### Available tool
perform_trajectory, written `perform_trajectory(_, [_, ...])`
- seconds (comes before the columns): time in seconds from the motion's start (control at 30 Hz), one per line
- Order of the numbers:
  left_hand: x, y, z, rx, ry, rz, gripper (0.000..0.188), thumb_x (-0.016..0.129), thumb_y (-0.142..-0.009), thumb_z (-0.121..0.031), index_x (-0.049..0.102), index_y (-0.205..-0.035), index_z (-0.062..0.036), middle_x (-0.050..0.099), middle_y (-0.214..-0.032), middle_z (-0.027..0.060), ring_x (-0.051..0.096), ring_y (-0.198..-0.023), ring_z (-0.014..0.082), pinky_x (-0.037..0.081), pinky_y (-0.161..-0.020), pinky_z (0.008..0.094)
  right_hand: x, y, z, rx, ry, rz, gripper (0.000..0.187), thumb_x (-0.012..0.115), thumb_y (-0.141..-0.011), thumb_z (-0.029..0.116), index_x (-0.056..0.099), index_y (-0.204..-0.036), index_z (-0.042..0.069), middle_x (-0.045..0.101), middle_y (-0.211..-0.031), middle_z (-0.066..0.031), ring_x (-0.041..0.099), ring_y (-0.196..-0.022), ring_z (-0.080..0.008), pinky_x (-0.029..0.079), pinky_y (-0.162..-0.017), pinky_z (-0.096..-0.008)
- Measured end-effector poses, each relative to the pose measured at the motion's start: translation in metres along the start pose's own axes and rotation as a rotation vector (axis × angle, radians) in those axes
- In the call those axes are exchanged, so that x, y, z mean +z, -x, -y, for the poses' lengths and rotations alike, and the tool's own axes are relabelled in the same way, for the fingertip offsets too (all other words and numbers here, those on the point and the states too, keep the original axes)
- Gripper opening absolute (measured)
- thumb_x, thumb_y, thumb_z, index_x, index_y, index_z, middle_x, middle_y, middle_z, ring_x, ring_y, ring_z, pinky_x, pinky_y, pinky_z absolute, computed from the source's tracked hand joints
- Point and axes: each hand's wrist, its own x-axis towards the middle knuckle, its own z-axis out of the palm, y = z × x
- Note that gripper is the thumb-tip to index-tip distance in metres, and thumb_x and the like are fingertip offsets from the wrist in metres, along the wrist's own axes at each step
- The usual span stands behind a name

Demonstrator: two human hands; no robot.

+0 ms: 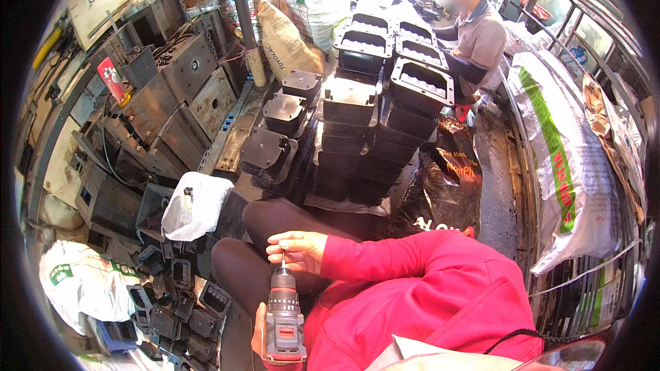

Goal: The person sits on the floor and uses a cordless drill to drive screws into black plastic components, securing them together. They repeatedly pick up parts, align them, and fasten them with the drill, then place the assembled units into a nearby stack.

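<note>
A red and grey cordless drill (284, 330) points up and away from me, low in the middle. My left hand (260, 332) holds it; part of the hand shows along the drill's left side, and the grip below is hidden. From the right, my red-sleeved right arm reaches across to the drill's front. There my right hand (297, 247) has its fingers closed about the tip of the thin metal bit (283, 260) in the black chuck. Whether a small screw sits at the tip I cannot make out. Both hands are above my dark-clad legs (237, 271).
Tall stacks of black plastic boxes (344, 113) stand ahead, beside boxes with plates on top (265, 148). Loose black housings (182, 316) lie lower left, near a white bag-lined container (196, 206). Metal blocks fill the left; sacks (557, 158) line the right. A person (474, 34) sits beyond.
</note>
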Motion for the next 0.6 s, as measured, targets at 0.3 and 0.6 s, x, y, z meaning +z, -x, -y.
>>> perform_trajectory(0.3, [-0.004, -0.01, 0.004, 0.085, -0.138, -0.03, 0.069, 0.075, -0.074, -0.031, 0.049, -0.129, 0.0012, 0.062, -0.113, 0.0169, 0.065, -0.095, 0.0289, 0.053, -0.083, 0.0368, -0.066, 0.02, 0.03, -0.55, 1.063, -0.257, 0.051, 0.063, -0.092, 0.032, 0.049, -0.134, 0.006, 0.056, -0.13, -0.0126, 0.053, -0.119, -0.0208, 0.048, -0.094, -0.0355])
perform_trajectory(0.6, [-0.003, -0.014, 0.004, 0.122, -0.186, -0.036, 0.07, 0.075, -0.073, -0.032, 0.049, -0.129, 0.0009, 0.061, -0.115, 0.0168, 0.064, -0.098, 0.0288, 0.052, -0.085, 0.0372, -0.108, 0.017, -0.027, -0.151, 0.861, -0.184, 0.046, 0.061, -0.093, 0.042, 0.056, -0.124, 0.008, 0.063, -0.101, -0.0008, 0.058, -0.083, -0.0092, 0.052, -0.07, -0.0291])
